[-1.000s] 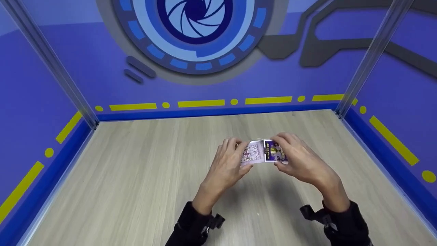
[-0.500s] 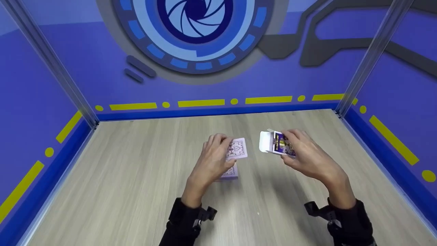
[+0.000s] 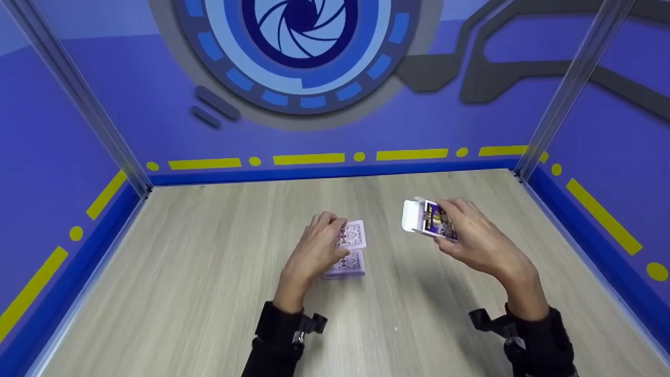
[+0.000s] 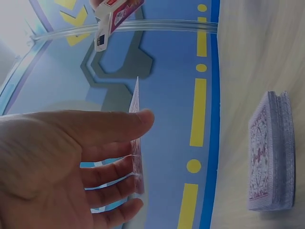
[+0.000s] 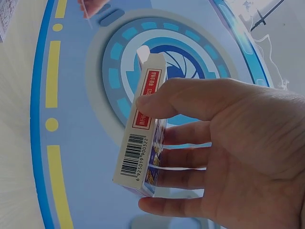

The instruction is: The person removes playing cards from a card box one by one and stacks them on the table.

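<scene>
My left hand (image 3: pixel 313 248) pinches a playing card (image 3: pixel 354 234) with a red and purple patterned back between thumb and fingers. Seen edge-on in the left wrist view, the card (image 4: pixel 136 164) is very thin. Close below it, a deck of cards (image 3: pixel 346 263) lies on the table with the same pattern facing up. My right hand (image 3: pixel 479 243) grips a playing card box (image 3: pixel 438 220) above the table, to the right. Its white flap (image 3: pixel 411 215) hangs out towards the left. A barcode and a red label show on the box's side (image 5: pixel 136 138) in the right wrist view.
The pale wooden tabletop (image 3: pixel 209 272) is bounded by blue panels with yellow markings: a back wall (image 3: pixel 293 141), a left wall (image 3: pixel 57 173) and a right wall (image 3: pixel 617 173). Clear strips run up both back corners.
The hands have parted. My left hand has moved left and slightly down with the card, uncovering the deck on the table. My right hand has shifted right with the box, its flap now exposed.
</scene>
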Motion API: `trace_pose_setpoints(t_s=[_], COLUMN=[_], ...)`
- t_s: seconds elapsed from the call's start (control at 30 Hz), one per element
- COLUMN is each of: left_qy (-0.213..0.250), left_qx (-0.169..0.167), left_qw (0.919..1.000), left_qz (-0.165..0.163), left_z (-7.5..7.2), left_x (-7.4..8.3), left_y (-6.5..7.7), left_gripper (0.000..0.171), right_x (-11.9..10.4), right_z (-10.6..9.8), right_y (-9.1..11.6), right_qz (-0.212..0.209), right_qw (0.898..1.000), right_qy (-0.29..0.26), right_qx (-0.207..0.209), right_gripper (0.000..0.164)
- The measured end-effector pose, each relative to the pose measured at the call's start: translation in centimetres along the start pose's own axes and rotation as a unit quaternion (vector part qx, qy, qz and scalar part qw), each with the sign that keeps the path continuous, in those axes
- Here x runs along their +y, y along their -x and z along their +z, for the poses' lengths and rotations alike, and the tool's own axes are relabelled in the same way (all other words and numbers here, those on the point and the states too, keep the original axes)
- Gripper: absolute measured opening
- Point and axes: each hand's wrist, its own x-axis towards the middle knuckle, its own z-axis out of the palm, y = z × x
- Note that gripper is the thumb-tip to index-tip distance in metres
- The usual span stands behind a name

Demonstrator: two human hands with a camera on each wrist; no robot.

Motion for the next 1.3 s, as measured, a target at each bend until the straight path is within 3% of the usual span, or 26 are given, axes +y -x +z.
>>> trace_pose_setpoints(t_s=[0.67, 1.3], left_qy=[-0.01, 0.014], left_qx=[-0.091, -0.126], left_qw=[0.9944, 0.9887], left_qz=[-0.052, -0.08], left_z=[3.8, 5.3], left_x=[-1.3, -2.4], left_y=[-0.5, -0.7], left_gripper=[0.055, 0.057], right_x=[-0.1, -0.1], right_z=[-0.5, -0.5], right_y=[0.2, 0.2], right_qz=[0.012, 0.004], right_qw=[1.0, 1.0], right_qy=[-0.004, -0.002], right_qx=[-0.008, 0.001], right_gripper=[0.06, 0.061])
